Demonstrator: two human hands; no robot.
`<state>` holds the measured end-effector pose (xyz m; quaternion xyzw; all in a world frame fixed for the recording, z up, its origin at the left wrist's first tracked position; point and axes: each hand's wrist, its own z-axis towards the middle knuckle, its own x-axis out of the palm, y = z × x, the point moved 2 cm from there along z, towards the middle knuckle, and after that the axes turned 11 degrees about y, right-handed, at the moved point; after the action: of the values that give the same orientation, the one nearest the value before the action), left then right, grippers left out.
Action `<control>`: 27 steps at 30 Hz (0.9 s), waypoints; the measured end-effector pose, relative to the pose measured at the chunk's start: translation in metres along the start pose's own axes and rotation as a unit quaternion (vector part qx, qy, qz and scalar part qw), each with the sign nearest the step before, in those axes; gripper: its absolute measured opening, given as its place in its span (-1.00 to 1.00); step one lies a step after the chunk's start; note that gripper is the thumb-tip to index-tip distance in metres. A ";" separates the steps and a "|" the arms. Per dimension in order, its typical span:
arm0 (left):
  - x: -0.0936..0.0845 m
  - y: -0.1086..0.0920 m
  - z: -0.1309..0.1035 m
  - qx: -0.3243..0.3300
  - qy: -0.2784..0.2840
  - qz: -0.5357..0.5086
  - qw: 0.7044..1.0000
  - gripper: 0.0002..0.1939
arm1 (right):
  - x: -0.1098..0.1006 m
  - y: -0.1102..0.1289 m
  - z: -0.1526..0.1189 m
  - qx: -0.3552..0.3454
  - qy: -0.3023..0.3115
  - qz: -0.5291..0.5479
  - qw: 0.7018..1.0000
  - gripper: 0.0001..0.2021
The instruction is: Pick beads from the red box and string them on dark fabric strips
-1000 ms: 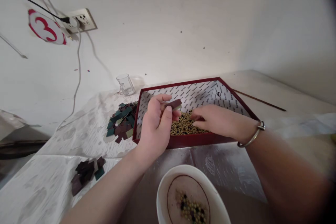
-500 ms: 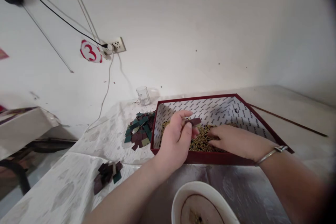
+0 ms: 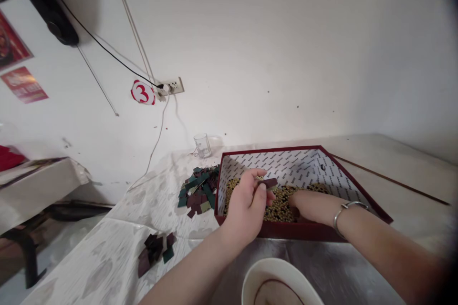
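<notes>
Overhead, the left hand point(image 3: 246, 207) grips dark pieces point(image 3: 267, 183); the right's point(image 3: 309, 206) grip is hidden, fingers lowered.

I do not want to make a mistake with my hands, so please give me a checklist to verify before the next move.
1. Left hand grips the brown strip: ok.
2. Right hand is inside the red box: ok.
3. Right hand holds some beads: cannot tell, ends of its fingers are hidden.
4. Glass mug is upright, away from both hands: ok.
5. White bowl is fully in view: not ok, cut off below.
</notes>
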<state>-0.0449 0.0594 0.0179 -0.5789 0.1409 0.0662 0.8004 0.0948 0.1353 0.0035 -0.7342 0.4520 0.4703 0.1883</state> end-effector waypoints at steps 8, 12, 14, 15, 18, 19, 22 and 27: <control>-0.002 0.001 0.000 0.007 0.001 -0.003 1.000 -0.75 | 0.006 -0.008 0.004 -0.004 -0.043 0.012 0.999 -0.83; -0.003 0.000 0.000 0.001 0.008 0.001 1.000 -0.75 | 0.008 -0.013 0.008 -0.017 -0.098 0.023 0.995 -0.85; -0.003 -0.001 -0.001 -0.001 0.009 0.000 1.000 -0.75 | 0.008 -0.014 0.010 -0.023 -0.134 0.034 0.990 -0.81; -0.003 -0.001 -0.001 -0.003 0.009 -0.001 1.000 -0.75 | 0.007 -0.015 0.010 -0.022 -0.154 0.044 0.987 -0.78; -0.003 -0.001 -0.001 -0.005 0.010 0.000 1.000 -0.75 | 0.004 -0.017 0.010 -0.024 -0.227 0.074 0.971 -0.70; -0.003 -0.001 -0.001 -0.006 0.008 0.002 1.000 -0.76 | 0.001 -0.017 0.008 -0.025 -0.260 0.080 0.962 -0.69; -0.003 -0.001 -0.001 -0.013 0.010 0.011 1.000 -0.76 | -0.007 -0.014 -0.006 -0.025 -0.379 0.100 0.920 -0.73; -0.003 -0.002 -0.001 -0.011 0.023 0.009 1.000 -0.76 | -0.013 0.009 -0.034 -0.127 -0.490 0.144 0.850 -0.86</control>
<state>-0.0472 0.0583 0.0207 -0.5876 0.1640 0.0620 0.7899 0.1026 0.1135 0.0328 -0.3522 0.3383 0.8444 0.2205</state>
